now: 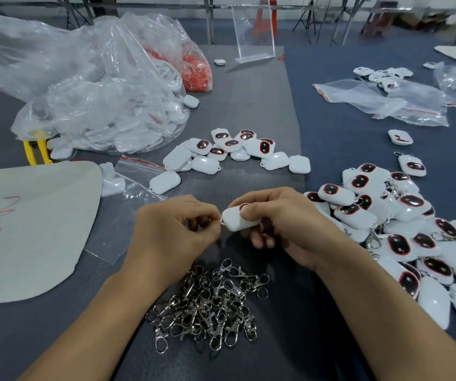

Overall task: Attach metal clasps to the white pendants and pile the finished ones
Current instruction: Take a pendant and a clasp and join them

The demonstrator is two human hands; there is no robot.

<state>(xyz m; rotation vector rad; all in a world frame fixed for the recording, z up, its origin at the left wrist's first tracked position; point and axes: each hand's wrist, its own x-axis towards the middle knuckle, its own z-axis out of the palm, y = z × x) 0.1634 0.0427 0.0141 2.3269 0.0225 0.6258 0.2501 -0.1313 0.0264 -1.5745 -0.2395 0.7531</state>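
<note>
While the right hand point(273, 224) grips one white pendant point(238, 220) just above the desk point(249, 100), loop end turned left, the left hand point(174, 226) pinches something tiny right at that loop (probably a clasp ring, but the fingers hide most of it). Holding the body steady like that lets the other fingers work the ring through, I'd guess. Loose clasps point(210, 301) sit heaped right under the wrists for quick grabbing, bare pendants point(232, 155) lie just ahead, and the finished pile point(402, 224) is off to the right, so a done one can just get dropped there.
</note>
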